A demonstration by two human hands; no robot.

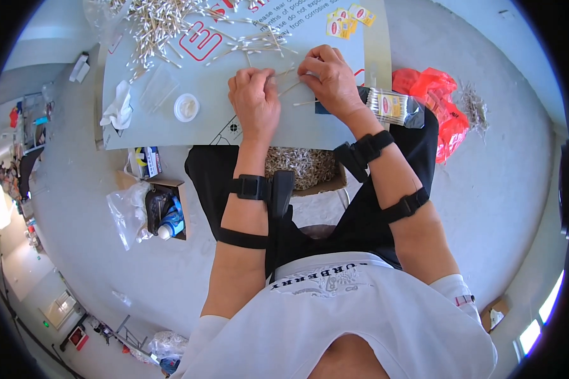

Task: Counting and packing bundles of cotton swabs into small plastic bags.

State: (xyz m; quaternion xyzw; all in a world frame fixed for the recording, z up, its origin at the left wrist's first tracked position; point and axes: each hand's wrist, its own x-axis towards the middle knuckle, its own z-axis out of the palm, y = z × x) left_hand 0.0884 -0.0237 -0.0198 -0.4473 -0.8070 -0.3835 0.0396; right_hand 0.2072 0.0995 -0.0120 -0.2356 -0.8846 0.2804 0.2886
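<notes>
Over the table, my left hand (256, 98) has its fingers curled into a pinch, with a cotton swab (285, 71) sticking out at the fingertips. My right hand (330, 79) faces it a short way off, thumb and forefinger pinched on the end of another cotton swab (290, 88). A third swab (304, 103) lies by the right wrist. Just beyond both hands, loose swabs (250, 44) are scattered, leading to a large heap (161, 22) at the far left. Beside my right forearm lies a clear, dark-edged pack of swabs (387, 106) with a yellow label card.
Small yellow cards (342, 24) lie at the table's far right. A round white tub (186, 107), clear plastic bag (160, 91) and crumpled tissue (118, 108) sit at left. Below the edge, a box of swabs (302, 169) stands between my legs. Red bags (433, 95) hang at right.
</notes>
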